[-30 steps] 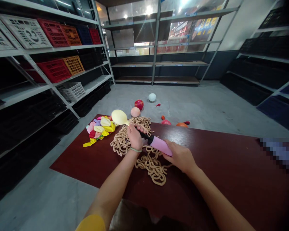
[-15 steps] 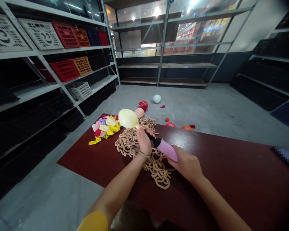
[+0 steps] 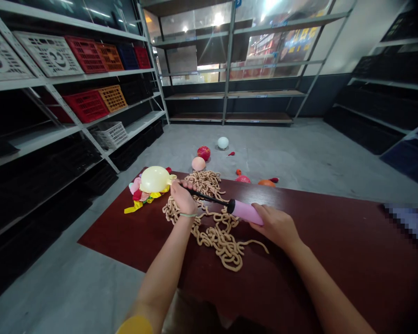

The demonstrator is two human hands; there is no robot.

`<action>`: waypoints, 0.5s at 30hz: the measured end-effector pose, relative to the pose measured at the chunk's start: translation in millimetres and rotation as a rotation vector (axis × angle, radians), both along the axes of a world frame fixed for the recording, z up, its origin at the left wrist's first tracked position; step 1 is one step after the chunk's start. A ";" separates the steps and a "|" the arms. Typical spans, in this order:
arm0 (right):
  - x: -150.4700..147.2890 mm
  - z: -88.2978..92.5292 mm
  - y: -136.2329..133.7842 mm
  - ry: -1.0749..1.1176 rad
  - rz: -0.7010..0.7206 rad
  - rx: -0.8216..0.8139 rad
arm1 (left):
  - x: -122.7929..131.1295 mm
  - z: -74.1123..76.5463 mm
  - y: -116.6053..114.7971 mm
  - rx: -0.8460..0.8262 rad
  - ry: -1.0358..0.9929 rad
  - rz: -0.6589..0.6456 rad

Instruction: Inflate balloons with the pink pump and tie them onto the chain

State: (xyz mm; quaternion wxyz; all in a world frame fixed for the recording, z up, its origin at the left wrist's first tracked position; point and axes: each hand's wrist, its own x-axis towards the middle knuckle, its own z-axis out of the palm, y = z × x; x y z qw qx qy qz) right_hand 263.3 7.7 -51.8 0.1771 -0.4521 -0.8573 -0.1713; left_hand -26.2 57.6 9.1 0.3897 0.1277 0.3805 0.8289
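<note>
My left hand (image 3: 184, 197) is closed around the neck of a pale yellow balloon (image 3: 155, 179) and the nozzle end of a balloon pump. My right hand (image 3: 277, 226) grips the pump's pink barrel (image 3: 246, 212). Between the hands the black rod (image 3: 211, 198) of the pump shows, drawn out. Beneath the pump lies a tangled heap of beige cord (image 3: 218, 241) on the dark red table (image 3: 316, 260). Behind and below the yellow balloon is a pile of limp, colourful balloons (image 3: 136, 195), partly hidden by it.
On the floor past the table are a white balloon (image 3: 223, 143), a red patterned balloon (image 3: 204, 153), a peach balloon (image 3: 198, 163) and an orange balloon (image 3: 266, 183). Shelves with crates (image 3: 87, 105) stand at left. A pixelated patch (image 3: 409, 225) covers something at the table's right.
My left hand has moved left with the yellow balloon, away from my right hand. More of the pump's black rod shows now. The balloon looks slightly larger.
</note>
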 end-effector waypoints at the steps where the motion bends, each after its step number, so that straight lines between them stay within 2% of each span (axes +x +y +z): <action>1: -3.0 -0.7 -1.9 -0.010 -0.017 -0.003 | 3.7 -1.6 -1.3 -0.003 0.005 0.003; 5: -26.2 0.7 -14.6 0.008 -0.052 -0.062 | 36.9 -14.5 -8.9 -0.006 0.001 -0.046; 9: -42.3 4.0 -21.2 0.076 -0.073 -0.120 | 65.9 -26.1 -15.4 0.001 0.005 -0.174; 12: -39.8 3.7 -16.3 0.119 -0.013 -0.142 | 66.9 -23.2 -16.5 0.018 0.030 -0.201; 15: -25.5 2.7 -7.7 0.127 0.018 -0.120 | 51.8 -12.3 -13.7 0.024 0.052 -0.121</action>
